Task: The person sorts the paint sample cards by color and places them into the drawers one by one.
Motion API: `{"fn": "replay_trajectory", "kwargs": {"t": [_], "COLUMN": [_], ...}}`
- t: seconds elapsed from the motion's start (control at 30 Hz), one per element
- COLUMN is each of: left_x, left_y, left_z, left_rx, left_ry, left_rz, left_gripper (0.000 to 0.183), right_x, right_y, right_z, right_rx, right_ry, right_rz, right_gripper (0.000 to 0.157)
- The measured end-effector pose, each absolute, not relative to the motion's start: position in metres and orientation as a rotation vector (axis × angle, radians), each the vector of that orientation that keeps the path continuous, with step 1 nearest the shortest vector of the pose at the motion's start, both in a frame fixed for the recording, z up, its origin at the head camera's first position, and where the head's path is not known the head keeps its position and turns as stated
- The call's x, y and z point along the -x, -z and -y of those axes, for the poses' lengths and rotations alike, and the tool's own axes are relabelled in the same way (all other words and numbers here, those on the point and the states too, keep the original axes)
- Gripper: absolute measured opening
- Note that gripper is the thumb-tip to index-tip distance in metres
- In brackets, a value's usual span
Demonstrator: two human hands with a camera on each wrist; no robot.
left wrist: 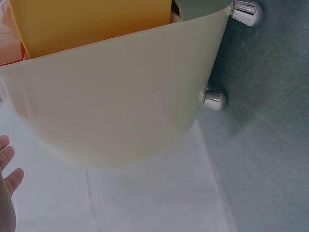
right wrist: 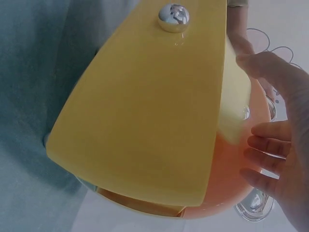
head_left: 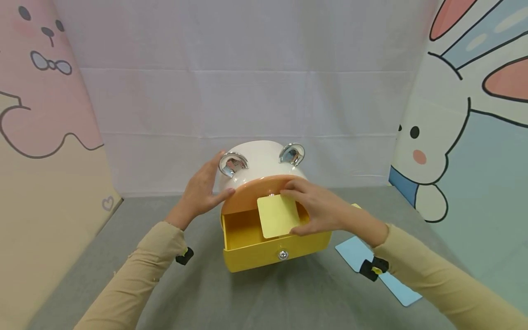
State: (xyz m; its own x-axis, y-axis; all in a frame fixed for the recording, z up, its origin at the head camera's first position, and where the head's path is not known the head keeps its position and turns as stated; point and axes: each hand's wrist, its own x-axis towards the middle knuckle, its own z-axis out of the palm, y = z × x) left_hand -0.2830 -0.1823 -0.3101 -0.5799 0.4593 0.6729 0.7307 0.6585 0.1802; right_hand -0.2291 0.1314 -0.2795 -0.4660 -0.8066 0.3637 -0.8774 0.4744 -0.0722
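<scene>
A rounded white box [head_left: 259,158] with two silver ears [head_left: 292,154] and an orange front panel [head_left: 247,197] stands on the table. Its yellow drawer [head_left: 251,259], fitted with a silver knob [head_left: 283,255], is pulled out at the front. Over the drawer's opening, my right hand [head_left: 319,206] holds a pale yellow square card [head_left: 277,216] by its right side, between thumb and fingers. In the right wrist view the card [right wrist: 235,92] rises past the drawer front [right wrist: 140,106]. My left hand [head_left: 203,190] rests on the box's left side, thumb extended toward the orange panel.
Two light blue cards [head_left: 354,252] [head_left: 399,288] lie on the grey table [head_left: 198,293] under and beside my right forearm. A yellow edge [head_left: 355,206] shows behind that wrist. Short silver feet [left wrist: 214,100] support the box. A white cloth [head_left: 255,91] hangs behind.
</scene>
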Motion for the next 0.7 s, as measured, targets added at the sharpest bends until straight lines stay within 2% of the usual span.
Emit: {"fn": "replay_trajectory", "kwargs": {"t": [0.37,0.7], "left_x": [0.286,0.287], "left_y": [0.312,0.312], "left_z": [0.182,0.183], "left_rx": [0.915,0.915], "left_ry": [0.600,0.603], "left_rz": [2.280,2.288], "left_gripper": [0.090,0.090], "right_x": [0.229,0.228], "right_y": [0.280,0.273], "right_z": [-0.135,-0.159], "right_rx": [-1.413,-1.172], "right_ry": [-0.392,-0.494], "right_rz": [2.504,2.694], "right_gripper": [0.069,0.073]}}
